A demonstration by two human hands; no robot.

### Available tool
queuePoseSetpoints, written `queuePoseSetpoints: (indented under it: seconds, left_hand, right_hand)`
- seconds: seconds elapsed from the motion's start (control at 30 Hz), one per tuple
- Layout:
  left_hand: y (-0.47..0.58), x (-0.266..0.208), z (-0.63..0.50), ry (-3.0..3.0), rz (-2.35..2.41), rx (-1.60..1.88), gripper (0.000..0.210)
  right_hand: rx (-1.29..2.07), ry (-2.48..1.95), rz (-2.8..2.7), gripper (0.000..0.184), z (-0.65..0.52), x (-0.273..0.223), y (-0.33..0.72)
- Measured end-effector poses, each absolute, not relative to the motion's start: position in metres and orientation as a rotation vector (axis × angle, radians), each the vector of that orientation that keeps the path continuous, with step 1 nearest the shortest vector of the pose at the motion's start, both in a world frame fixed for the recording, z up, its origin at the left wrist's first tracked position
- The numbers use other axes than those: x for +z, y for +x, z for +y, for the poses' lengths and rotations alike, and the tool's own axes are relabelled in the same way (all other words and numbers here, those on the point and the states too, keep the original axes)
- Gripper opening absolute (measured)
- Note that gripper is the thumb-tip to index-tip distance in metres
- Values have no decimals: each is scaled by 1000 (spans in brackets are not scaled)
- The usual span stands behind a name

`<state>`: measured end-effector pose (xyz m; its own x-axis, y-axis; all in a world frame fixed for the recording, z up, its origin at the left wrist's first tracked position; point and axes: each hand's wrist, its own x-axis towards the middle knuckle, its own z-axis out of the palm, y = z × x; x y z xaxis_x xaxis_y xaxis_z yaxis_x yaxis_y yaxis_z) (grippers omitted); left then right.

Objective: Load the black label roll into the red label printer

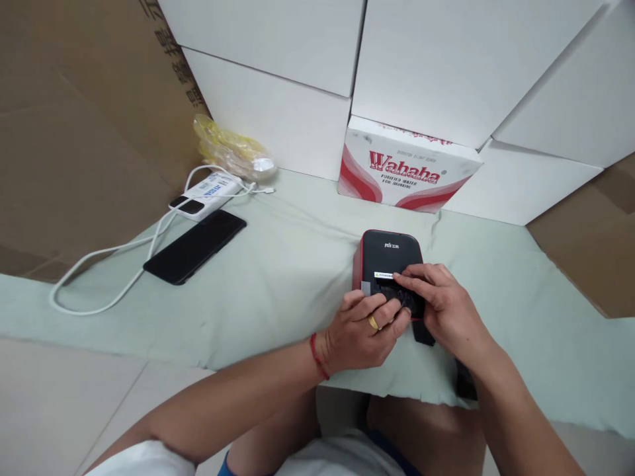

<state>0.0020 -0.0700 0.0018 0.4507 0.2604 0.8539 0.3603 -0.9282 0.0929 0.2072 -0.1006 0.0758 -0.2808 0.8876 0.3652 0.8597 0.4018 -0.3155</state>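
A small black device (391,254) with red sides, much like a label printer, lies on the cloth in front of me. A white warning sticker (383,275) runs above a dark recess in its top. My left hand (364,327), with a gold ring and a red cord bracelet, has its fingers bent together at the recess's near edge; any part pinched there is hidden. From the right, my right hand (444,304) grips the device's side, its index finger reaching to the sticker. Partly beneath the right hand is a flat black piece (423,333).
On the left lie a black phone (196,248), a white power bank (206,195) with a white cable (106,309), and a yellowish plastic bag (231,149). A Wahaha carton (404,168) stands before white boxes (268,109). Brown cardboard (94,132) borders the left side.
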Motion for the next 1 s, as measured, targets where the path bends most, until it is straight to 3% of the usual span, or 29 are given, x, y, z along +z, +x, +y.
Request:
queuePoseSetpoints:
  seconds: [0.2, 0.4, 0.67, 0.77, 1.0]
  left_hand:
    - [-6, 7, -62, -2694, -672, -1753, 42]
    - [-11, 0, -25, -3076, -1249, -2197, 75]
    - [5, -13, -4, -3355, -1102, -2946, 112]
    - [7, -15, -1, -3386, -1153, -2950, 122]
    - [5, -22, 3, -3381, -1422, -2800, 123]
  right_hand:
    - [35, -1489, -2115, 66, -104, 68, 205]
    - [35, -1280, -2211, 74, -124, 69, 196]
    - [49, -1276, -2184, 81, -165, 65, 175]
    - [38, -1346, -2151, 80, -169, 65, 169]
    - [54, -1381, -2142, 75, -170, 63, 165]
